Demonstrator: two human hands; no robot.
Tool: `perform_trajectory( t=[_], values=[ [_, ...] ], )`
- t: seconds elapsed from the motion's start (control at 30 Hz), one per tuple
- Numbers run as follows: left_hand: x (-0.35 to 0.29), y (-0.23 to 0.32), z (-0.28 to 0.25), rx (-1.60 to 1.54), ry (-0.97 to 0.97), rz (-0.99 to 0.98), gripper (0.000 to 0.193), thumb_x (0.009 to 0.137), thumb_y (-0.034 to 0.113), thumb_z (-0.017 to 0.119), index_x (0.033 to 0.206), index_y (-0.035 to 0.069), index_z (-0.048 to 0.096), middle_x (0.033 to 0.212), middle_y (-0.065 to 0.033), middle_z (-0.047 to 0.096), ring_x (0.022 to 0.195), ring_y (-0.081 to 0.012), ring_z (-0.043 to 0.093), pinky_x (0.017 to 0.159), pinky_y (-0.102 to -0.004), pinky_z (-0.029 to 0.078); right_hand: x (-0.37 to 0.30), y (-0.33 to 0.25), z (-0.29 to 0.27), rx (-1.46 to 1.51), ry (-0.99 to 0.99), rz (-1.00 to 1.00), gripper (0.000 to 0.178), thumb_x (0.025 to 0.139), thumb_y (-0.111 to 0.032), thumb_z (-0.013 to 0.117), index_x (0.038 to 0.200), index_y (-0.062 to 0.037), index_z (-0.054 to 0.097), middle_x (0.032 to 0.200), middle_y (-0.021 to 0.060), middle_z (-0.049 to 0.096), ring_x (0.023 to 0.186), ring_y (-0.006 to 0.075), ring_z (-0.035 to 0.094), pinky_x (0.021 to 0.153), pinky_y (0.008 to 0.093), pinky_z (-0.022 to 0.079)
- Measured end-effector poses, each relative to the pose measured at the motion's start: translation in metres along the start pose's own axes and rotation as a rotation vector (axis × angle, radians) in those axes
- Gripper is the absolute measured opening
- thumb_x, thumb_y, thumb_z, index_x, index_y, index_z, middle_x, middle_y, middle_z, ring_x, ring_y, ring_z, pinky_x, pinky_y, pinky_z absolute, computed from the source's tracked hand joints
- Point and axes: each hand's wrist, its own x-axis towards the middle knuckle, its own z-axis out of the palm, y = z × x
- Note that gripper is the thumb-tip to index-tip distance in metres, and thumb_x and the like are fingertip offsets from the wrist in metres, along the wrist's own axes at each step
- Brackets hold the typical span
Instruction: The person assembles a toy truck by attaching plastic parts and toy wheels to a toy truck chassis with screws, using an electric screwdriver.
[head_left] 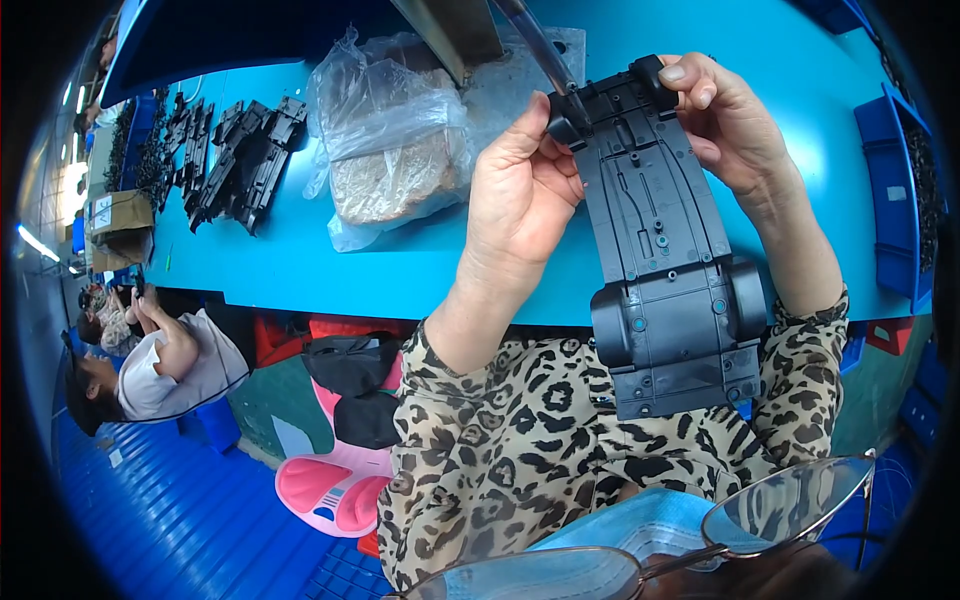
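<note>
Between my two hands is a long black plastic car chassis (660,215), the underside of a toy car by its look, with rounded wheel arches at both ends. Its far end is gripped from the left by my left hand (525,185), thumb up beside the wheel arch. At the far right corner, my right hand (735,120) pinches the other arch with thumb and fingers. A slim dark rod (545,50) slants down from above, its tip at the chassis's far left corner; I cannot tell whether it touches. The chassis's near end tilts toward my leopard-print clothing.
Left of my hands lies a clear plastic bag (395,150) around a brownish block. Beyond it are several black plastic parts (245,150). A metal bracket (455,35) stands over the blue table (400,275). At right is a blue bin (890,190); a co-worker (185,370) sits at far left.
</note>
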Motion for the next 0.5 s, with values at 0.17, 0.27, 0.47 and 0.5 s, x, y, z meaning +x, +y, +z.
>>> perform_trajectory(
  t=[0.17,0.27,0.47,0.5],
  values=[
    [0.0003,0.0000,0.0004,0.001,0.002,0.007,0.019,0.083,0.026,0.056,0.082,0.007,0.058,0.075,-0.0061,0.061,0.068,-0.0171,0.058,0.057,-0.0321,0.047,-0.0010,-0.0008,0.0019,-0.028,0.000,-0.017,0.009,0.074,-0.016,0.057,0.066,-0.0118,0.058,0.049,-0.0074,0.042,0.032,0.0048,0.029,0.031,0.0196,0.018],
    [0.0005,0.0006,-0.0014,-0.006,-0.022,-0.017,0.020,0.084,0.026,0.056,0.082,0.007,0.058,0.076,-0.0061,0.061,0.068,-0.0172,0.058,0.058,-0.0317,0.047,-0.0015,-0.0005,0.0015,-0.023,0.000,-0.017,0.010,0.074,-0.016,0.057,0.065,-0.0118,0.058,0.049,-0.0075,0.042,0.031,0.0048,0.029,0.031,0.0195,0.018],
    [-0.0018,0.0005,0.0011,-0.007,-0.014,-0.007,0.021,0.084,0.026,0.055,0.084,0.005,0.058,0.076,-0.0068,0.061,0.068,-0.0172,0.058,0.058,-0.0315,0.047,-0.0032,-0.0004,0.0045,0.002,0.023,-0.008,0.018,0.074,-0.018,0.058,0.057,-0.0138,0.053,0.048,-0.0086,0.042,0.031,0.0047,0.030,0.031,0.0193,0.017],
    [-0.0022,0.0008,0.0008,-0.001,-0.020,-0.012,0.021,0.084,0.026,0.055,0.084,0.005,0.058,0.076,-0.0070,0.061,0.068,-0.0173,0.058,0.058,-0.0314,0.048,-0.0036,-0.0004,0.0049,-0.004,0.027,-0.009,0.020,0.074,-0.018,0.058,0.056,-0.0141,0.052,0.048,-0.0087,0.041,0.031,0.0046,0.030,0.031,0.0193,0.017]
  ],
)
